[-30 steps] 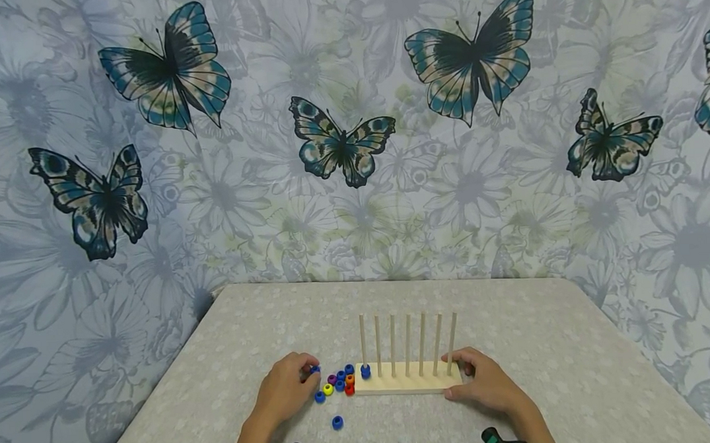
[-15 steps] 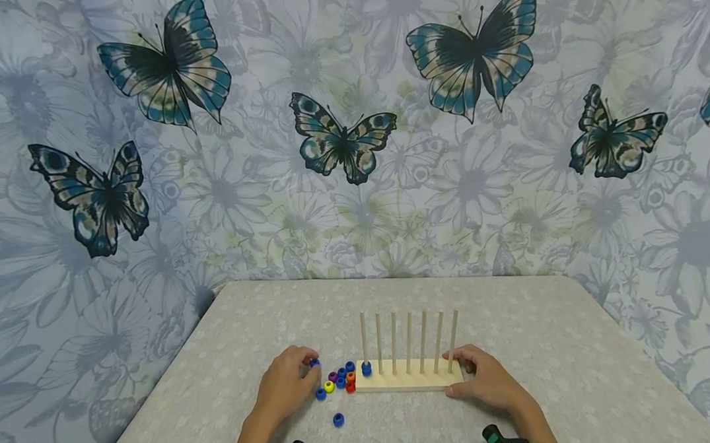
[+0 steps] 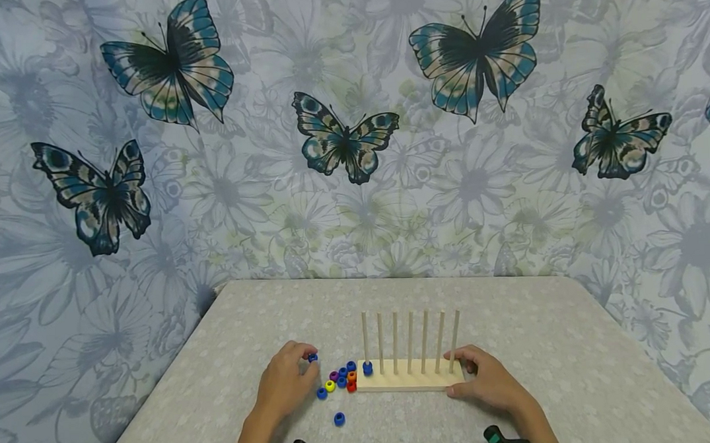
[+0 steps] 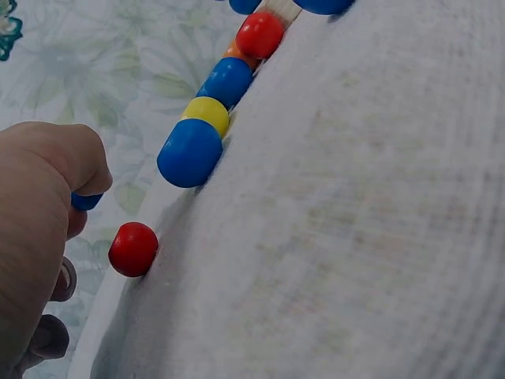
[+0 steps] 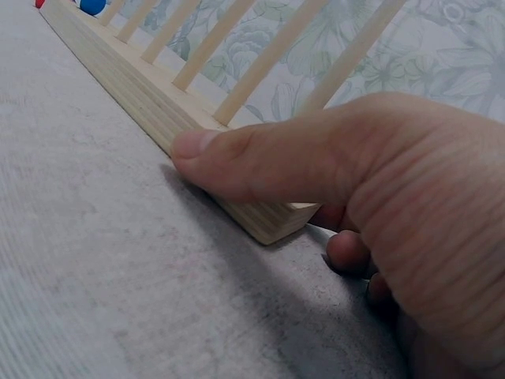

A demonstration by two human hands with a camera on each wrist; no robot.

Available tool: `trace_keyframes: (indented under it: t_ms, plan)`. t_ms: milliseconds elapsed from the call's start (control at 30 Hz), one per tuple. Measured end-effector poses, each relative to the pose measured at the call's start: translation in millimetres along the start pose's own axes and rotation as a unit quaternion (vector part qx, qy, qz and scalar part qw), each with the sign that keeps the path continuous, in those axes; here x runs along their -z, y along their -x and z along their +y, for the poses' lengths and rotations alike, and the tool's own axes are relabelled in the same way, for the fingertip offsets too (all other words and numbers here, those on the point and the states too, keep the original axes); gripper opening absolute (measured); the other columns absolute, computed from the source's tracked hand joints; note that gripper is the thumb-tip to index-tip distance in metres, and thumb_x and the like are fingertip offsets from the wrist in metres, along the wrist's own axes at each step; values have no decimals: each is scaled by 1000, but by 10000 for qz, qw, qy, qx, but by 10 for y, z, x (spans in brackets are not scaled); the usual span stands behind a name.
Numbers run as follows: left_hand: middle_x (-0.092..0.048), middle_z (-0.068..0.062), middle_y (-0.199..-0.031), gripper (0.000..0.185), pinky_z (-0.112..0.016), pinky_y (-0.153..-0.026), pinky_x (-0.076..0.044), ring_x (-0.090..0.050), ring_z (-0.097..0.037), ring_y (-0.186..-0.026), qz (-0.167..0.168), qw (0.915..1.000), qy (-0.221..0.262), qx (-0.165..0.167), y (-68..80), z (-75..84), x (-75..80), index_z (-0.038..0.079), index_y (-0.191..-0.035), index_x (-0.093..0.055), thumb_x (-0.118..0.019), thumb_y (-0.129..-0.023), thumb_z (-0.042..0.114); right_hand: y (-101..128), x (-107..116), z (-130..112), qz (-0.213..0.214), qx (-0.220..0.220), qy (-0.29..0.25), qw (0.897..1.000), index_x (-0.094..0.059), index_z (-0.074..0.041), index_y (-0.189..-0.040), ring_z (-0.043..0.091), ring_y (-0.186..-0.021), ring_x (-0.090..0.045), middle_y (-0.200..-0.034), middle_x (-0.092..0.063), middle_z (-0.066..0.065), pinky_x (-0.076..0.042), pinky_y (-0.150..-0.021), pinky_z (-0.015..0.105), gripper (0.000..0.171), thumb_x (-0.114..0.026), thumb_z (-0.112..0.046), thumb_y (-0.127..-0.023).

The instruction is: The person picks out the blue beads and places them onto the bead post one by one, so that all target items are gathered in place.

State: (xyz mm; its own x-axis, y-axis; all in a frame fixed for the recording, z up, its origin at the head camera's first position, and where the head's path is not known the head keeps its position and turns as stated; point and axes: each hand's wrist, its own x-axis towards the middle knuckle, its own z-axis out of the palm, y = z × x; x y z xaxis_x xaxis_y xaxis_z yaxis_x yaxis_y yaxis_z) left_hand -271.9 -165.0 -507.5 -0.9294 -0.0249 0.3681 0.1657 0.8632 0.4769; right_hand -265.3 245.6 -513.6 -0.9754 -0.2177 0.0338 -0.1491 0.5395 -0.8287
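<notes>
Taking clock directions from the middle of the pale, smooth wooden board with seven slim round rods (image 3: 409, 381), as the head view shows it, the left hand (image 3: 285, 383) is at nine o'clock, pinching a glossy, rounded blue plastic-looking bead (image 3: 313, 358) between thumb and fingertips. The right hand (image 3: 487, 381) grips the board's three o'clock end, thumb lying along the front edge, where layered grain shows. The rods stand upright; a threaded blue bead (image 3: 368, 369) sits at the foot of the nine o'clock one. Just beside that end lies a loose cluster of holed beads (image 3: 341, 382): blue, purple, yellow, orange and red. A lone blue bead (image 3: 339, 419) lies at eight o'clock. All rest on a matte beige cloth, faintly patterned (image 3: 514, 320). The left wrist view adds a shiny red bead (image 4: 132, 249) near the fingers.
</notes>
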Motion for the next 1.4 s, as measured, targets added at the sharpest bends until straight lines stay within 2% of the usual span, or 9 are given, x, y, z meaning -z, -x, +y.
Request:
trace_keyframes:
  t_ms: [267,367,533,700,867,1100,1400]
  plan:
    - [-65,8,-98,20,-36,-75,-55,-66,-13,-85,376,9992,-11,-141,6,26,24,23,-105,-73,-74,-85,24,0,17,14,82,-117,194,9997,-68,-26,-121,18,-91,-43,-107,-60,-1,-37,-75,27,62,-93,-35,-65]
    - [-65,8,-97,20,-36,-74,-56,-65,-12,-82,508,9985,-6,-180,8,11,24,23,-104,-73,-76,-84,23,-3,15,20,62,-37,164,9998,-68,-23,-122,19,-90,-43,-109,-60,0,-37,-74,27,62,-93,-33,-65]
    - [-65,10,-96,21,-28,-67,-52,-61,-10,-75,800,9960,171,-362,21,9,57,23,-103,-74,-78,-82,21,-12,12,17,20,-7,109,9999,-69,-22,-122,19,-90,-43,-110,-60,1,-37,-73,28,62,-94,-32,-65]
    - [-66,10,-96,23,-23,-60,-48,-60,-12,-70,1292,9868,275,-937,12,32,115,22,-101,-76,-80,-79,17,-14,11,27,46,-97,147,9998,-68,-24,-121,18,-89,-43,-105,-59,0,-37,-72,27,62,-93,-35,-65]
    - [-66,10,-93,23,-19,-54,-42,-50,-7,-62,1683,9766,298,-1306,8,65,166,22,-97,-76,-81,-75,15,-7,20,15,-5,-89,135,9999,-68,-23,-122,18,-90,-43,-105,-59,1,-36,-73,27,62,-93,-33,-66]
    - [-65,11,-92,23,-16,-50,-36,-38,1,-59,1755,9714,315,-1568,25,96,182,22,-97,-75,-82,-76,16,4,10,-17,31,-104,148,9998,-69,-22,-121,19,-92,-44,-110,-60,1,-37,-75,28,62,-94,-32,-65]
    - [-65,8,-93,22,-12,-52,-34,-36,1,-60,1901,9542,935,-2113,-14,208,267,17,-101,-72,-79,-80,13,4,6,13,-1,-45,260,9997,-68,-23,-122,19,-91,-43,-109,-60,0,-38,-75,28,62,-93,-33,-66]
